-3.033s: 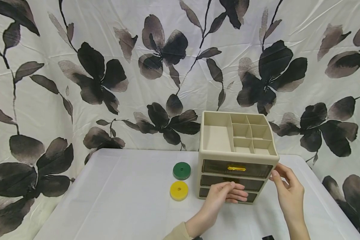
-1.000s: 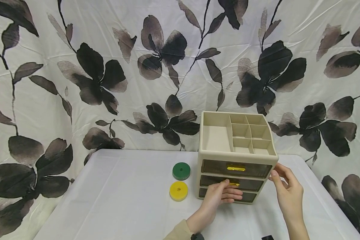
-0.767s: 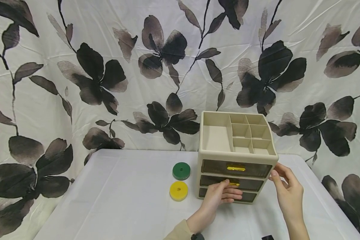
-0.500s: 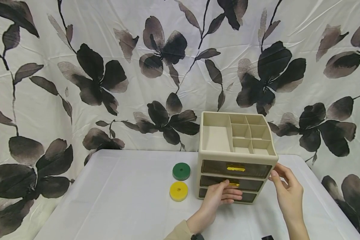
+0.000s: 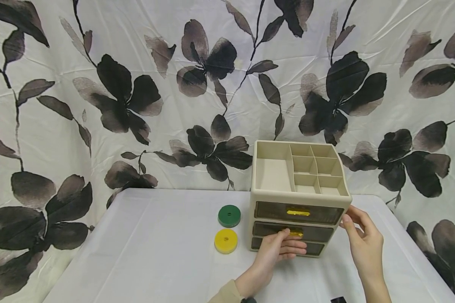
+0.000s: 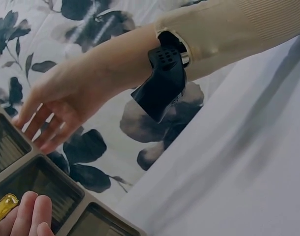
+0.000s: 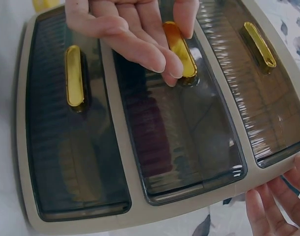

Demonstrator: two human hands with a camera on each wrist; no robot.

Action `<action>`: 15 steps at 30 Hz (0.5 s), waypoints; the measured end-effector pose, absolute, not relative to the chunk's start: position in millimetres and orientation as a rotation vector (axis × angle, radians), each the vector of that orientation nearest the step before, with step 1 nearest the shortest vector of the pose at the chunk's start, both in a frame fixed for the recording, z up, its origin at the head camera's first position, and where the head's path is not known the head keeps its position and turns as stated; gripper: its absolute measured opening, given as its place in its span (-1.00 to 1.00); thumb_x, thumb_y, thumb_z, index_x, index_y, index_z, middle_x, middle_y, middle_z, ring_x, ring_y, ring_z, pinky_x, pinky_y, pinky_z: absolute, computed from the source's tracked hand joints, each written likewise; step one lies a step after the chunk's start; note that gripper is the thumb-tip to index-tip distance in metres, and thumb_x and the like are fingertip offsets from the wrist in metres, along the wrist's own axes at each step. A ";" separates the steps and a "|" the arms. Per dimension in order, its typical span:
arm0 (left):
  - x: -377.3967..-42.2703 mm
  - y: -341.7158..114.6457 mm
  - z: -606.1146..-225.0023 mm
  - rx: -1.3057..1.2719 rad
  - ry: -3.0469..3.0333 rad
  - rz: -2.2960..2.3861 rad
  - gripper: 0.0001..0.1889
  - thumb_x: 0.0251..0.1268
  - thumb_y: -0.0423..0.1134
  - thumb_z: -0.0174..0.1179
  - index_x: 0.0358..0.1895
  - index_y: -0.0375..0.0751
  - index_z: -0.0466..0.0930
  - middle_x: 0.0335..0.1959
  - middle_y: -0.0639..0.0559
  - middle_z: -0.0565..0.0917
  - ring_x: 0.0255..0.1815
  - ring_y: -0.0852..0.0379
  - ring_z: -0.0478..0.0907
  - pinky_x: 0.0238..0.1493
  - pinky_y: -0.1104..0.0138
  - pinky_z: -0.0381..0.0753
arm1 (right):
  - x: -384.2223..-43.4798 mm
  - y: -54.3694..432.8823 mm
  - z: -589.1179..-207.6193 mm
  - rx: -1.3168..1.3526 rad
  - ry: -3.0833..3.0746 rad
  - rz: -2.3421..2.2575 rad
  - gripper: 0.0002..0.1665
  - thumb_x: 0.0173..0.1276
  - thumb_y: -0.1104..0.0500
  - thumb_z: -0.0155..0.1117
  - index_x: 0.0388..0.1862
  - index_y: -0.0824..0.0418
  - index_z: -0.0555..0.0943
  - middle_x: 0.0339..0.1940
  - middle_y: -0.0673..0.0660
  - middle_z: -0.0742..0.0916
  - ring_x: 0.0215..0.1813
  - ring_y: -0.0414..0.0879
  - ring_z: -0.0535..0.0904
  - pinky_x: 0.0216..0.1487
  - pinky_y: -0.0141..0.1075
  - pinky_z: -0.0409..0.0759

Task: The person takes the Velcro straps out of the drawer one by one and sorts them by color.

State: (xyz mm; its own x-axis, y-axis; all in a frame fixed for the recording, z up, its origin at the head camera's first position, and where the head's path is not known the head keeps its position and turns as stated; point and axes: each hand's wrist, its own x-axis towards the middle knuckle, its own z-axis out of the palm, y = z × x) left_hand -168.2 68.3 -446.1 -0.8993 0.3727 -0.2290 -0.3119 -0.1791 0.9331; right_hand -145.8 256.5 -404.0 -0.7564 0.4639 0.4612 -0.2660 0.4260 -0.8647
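A cream desktop drawer cabinet point(image 5: 301, 196) stands at the right of the table, its three smoky front drawers appearing flush. My left hand point(image 5: 271, 252) pinches the yellow handle point(image 7: 184, 54) of the middle drawer point(image 7: 189, 132), thumb above and fingers below. The left wrist view shows the fingertips point(image 6: 29, 211) right beside that handle. At the cabinet's right side, my right hand point(image 5: 365, 240) rests its fingertips against the wall, with fingers loosely extended. Through the middle front shows a dark reddish shape.
Left of the cabinet lie a green disc point(image 5: 229, 216) and a yellow disc point(image 5: 226, 241) on the white table point(image 5: 155, 252). The cabinet's top has open compartments point(image 5: 318, 168). A floral curtain point(image 5: 136, 92) hangs close behind.
Since three seconds ago my left hand has shifted slightly left, uncovering part of the middle handle. Lately its thumb has dipped a little. My right hand and the cabinet hold still.
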 end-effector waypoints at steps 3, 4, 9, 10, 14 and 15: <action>-166.3 67.6 -446.1 0.078 1.661 2.107 -0.50 0.37 0.13 -0.01 -0.09 -0.25 0.69 -0.20 -0.12 0.78 -0.20 0.13 0.75 -0.27 0.49 0.62 | -146.1 256.8 -404.2 -0.168 -2.011 1.377 -0.66 0.39 0.30 0.16 0.12 0.36 0.56 -0.15 -0.38 0.60 -0.15 -0.46 0.57 -0.20 -0.69 0.53; -165.7 67.3 -446.2 0.082 1.660 2.104 -0.49 0.37 0.13 -0.01 -0.09 -0.26 0.69 -0.20 -0.12 0.78 -0.20 0.13 0.75 -0.27 0.49 0.62 | -146.3 256.9 -404.5 -0.171 -2.013 1.375 -0.65 0.39 0.30 0.16 0.12 0.36 0.56 -0.15 -0.38 0.60 -0.15 -0.46 0.57 -0.20 -0.69 0.53; -162.5 66.0 -447.4 0.094 1.647 2.098 -0.49 0.37 0.15 -0.01 -0.07 -0.23 0.68 -0.18 -0.12 0.77 -0.19 0.13 0.75 -0.25 0.48 0.62 | -146.8 257.2 -404.9 -0.177 -2.017 1.373 -0.65 0.39 0.29 0.16 0.13 0.36 0.55 -0.15 -0.38 0.60 -0.15 -0.47 0.57 -0.20 -0.70 0.53; -161.7 65.6 -447.5 0.092 1.644 2.096 -0.49 0.37 0.15 -0.01 -0.07 -0.22 0.68 -0.18 -0.11 0.77 -0.19 0.13 0.75 -0.24 0.48 0.63 | -146.7 257.1 -404.7 -0.177 -2.016 1.375 -0.65 0.39 0.29 0.16 0.13 0.35 0.56 -0.15 -0.38 0.60 -0.15 -0.47 0.57 -0.19 -0.69 0.53; -158.0 64.3 -447.1 0.075 1.638 2.090 -0.50 0.36 0.16 0.00 -0.07 -0.20 0.68 -0.19 -0.10 0.78 -0.20 0.14 0.75 -0.22 0.46 0.64 | -146.2 256.8 -403.7 -0.169 -2.013 1.380 -0.66 0.39 0.29 0.16 0.12 0.35 0.56 -0.15 -0.38 0.60 -0.15 -0.46 0.57 -0.19 -0.68 0.54; -156.9 64.0 -446.6 0.069 1.637 2.088 -0.50 0.36 0.17 0.00 -0.07 -0.20 0.68 -0.19 -0.10 0.78 -0.20 0.15 0.75 -0.22 0.46 0.64 | -146.1 256.9 -403.6 -0.168 -2.013 1.380 -0.66 0.39 0.29 0.16 0.12 0.35 0.56 -0.15 -0.37 0.60 -0.15 -0.46 0.57 -0.19 -0.68 0.54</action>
